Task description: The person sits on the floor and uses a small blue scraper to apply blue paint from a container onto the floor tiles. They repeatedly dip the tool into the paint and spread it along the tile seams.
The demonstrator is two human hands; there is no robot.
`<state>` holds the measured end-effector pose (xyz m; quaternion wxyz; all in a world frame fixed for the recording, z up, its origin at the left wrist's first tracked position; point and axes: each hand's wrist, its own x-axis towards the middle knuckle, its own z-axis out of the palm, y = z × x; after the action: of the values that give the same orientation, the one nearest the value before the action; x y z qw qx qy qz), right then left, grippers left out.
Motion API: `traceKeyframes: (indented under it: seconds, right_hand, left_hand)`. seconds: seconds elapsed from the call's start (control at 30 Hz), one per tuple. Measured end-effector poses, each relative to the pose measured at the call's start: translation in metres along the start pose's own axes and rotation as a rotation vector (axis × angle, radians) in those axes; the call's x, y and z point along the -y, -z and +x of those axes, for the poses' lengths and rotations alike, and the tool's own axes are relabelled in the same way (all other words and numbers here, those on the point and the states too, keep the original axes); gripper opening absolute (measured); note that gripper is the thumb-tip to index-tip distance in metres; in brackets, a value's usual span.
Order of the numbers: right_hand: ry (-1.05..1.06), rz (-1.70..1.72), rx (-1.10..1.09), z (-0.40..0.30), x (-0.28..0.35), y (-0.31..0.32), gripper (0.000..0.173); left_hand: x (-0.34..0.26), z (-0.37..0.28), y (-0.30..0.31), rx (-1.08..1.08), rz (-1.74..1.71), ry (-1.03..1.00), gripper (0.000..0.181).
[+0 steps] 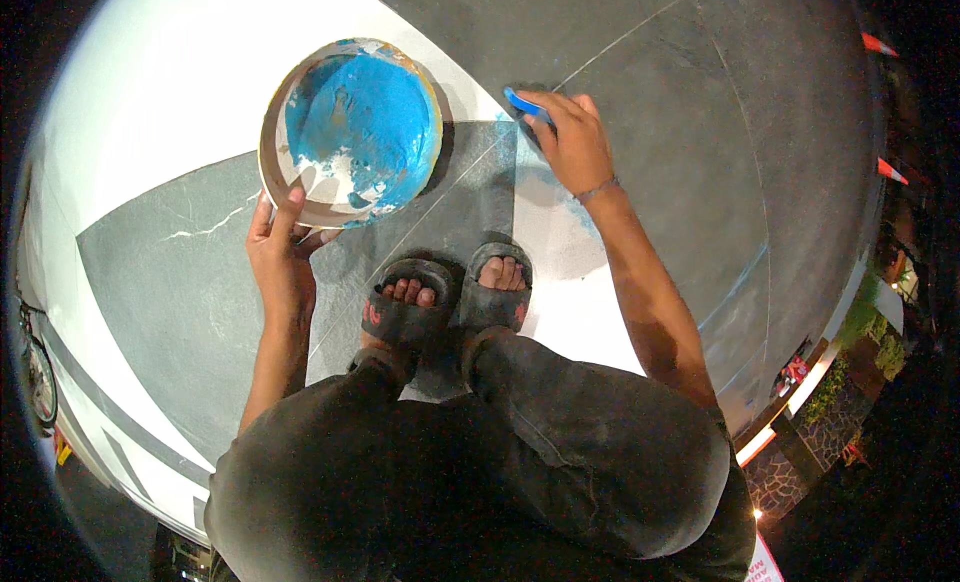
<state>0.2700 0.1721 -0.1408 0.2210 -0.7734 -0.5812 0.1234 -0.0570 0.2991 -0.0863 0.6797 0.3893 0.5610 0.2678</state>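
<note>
My left hand (283,233) grips the near rim of a round, shallow container (271,143), its thumb over the edge. Bright blue paint (375,117) with white patches coats the container's inside. My right hand (574,139) holds a small blue-tipped tool (529,106), perhaps a brush, against the dark grey ground at the tip of a white painted area (442,64). Fingers cover most of the tool, so its kind is not certain. Faint blue smears mark the ground beside and below this hand. A thin pale line (622,38) runs across the grey surface there.
My feet in black slide sandals (409,312) stand on the grey ground, close below the container. Another white painted patch (574,312) lies right of them. A bicycle (41,379) is at the far left edge. Orange and white cones (892,171) stand at the far right, near plants.
</note>
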Motion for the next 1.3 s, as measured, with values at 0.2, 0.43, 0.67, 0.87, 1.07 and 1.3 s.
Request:
traceKeyframes:
  seconds: [0.2, 0.43, 0.67, 0.87, 1.07, 1.3]
  right_hand:
    - [0.256, -0.133, 0.276, 0.005, -0.012, 0.009, 0.028]
    - [-0.046, -0.161, 0.012, 0.017, -0.058, 0.043, 0.024]
    - [-0.028, -0.268, -0.009, 0.035, -0.054, 0.02, 0.026]
    - [0.03, -0.096, 0.158, -0.027, 0.001, 0.0, 0.028]
    - [0.054, -0.12, -0.131, -0.017, -0.02, 0.016, 0.039]
    - [0.108, -0.248, 0.043, -0.051, -0.011, -0.008, 0.041]
  left_hand:
    - [-0.003, -0.001, -0.005, -0.038, -0.006, -0.016, 0.053]
    - [0.0, -0.004, -0.005, -0.071, -0.016, -0.028, 0.048]
    - [-0.01, -0.003, -0.003, -0.043, -0.016, 0.007, 0.048]
    - [-0.004, -0.001, -0.002, -0.033, -0.048, -0.007, 0.048]
    - [-0.002, -0.001, 0.0, -0.025, -0.045, -0.007, 0.046]
    - [-0.006, -0.002, 0.0, -0.055, -0.005, 0.001, 0.048]
